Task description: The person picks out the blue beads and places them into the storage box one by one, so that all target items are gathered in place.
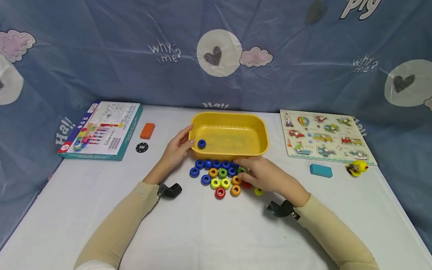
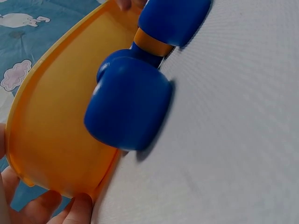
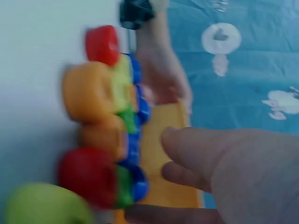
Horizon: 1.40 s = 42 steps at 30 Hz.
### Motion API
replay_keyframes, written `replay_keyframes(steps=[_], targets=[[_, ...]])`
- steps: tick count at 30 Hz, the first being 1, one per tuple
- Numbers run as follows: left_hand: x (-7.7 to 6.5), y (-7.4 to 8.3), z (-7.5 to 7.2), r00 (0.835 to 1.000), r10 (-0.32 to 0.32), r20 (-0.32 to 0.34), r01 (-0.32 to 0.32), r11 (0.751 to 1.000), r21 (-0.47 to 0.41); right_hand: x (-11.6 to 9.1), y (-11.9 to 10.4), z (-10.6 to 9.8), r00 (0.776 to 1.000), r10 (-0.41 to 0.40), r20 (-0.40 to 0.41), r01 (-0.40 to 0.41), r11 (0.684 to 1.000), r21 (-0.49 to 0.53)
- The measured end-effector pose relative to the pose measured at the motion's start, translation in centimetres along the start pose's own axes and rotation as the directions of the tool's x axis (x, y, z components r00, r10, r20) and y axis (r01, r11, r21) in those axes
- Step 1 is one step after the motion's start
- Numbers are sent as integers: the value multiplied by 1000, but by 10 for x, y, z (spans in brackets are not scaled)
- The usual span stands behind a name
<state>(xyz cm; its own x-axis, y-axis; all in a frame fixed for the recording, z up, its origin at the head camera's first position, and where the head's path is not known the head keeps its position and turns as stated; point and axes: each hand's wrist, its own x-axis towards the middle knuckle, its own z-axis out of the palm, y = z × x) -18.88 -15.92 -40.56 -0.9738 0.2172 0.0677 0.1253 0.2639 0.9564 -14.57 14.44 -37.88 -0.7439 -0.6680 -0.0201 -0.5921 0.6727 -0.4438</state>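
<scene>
My left hand [image 1: 177,148] grips the left end of a yellow plastic tub [image 1: 229,152], thumb at the rim. In the left wrist view its fingertips [image 2: 79,210] press the tub's wall. Inside the tub, at the left, lies one blue ring bead [image 1: 201,144]. Along the tub's front side sit several ring beads in blue, green, yellow, orange and red, among them a red bead [image 1: 220,193]. Over the right part of these beads hovers my right hand [image 1: 264,174], fingers extended towards the blue and green ones. Nothing shows between its thumb and fingers in the blurred right wrist view.
To the left are a boxed toy [image 1: 101,131], an orange block [image 1: 147,131] and a black round chip [image 1: 142,147]. On the right lie a picture puzzle board [image 1: 325,137], a teal block [image 1: 321,170] and a small yellow figure [image 1: 357,168]. A blue cloth [image 1: 135,75] hangs behind.
</scene>
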Motion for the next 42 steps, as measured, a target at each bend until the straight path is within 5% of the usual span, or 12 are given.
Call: replay_keyframes(steps=[6,42], targets=[[0,0,0,1000,-5,-5,5,1000,6,2,-3,15,1000,29,-12,-30,991,-129],[-2,2,2,1000,0,1,0,1000,22,5,0,34,969,3,-247,-53,979,-198]])
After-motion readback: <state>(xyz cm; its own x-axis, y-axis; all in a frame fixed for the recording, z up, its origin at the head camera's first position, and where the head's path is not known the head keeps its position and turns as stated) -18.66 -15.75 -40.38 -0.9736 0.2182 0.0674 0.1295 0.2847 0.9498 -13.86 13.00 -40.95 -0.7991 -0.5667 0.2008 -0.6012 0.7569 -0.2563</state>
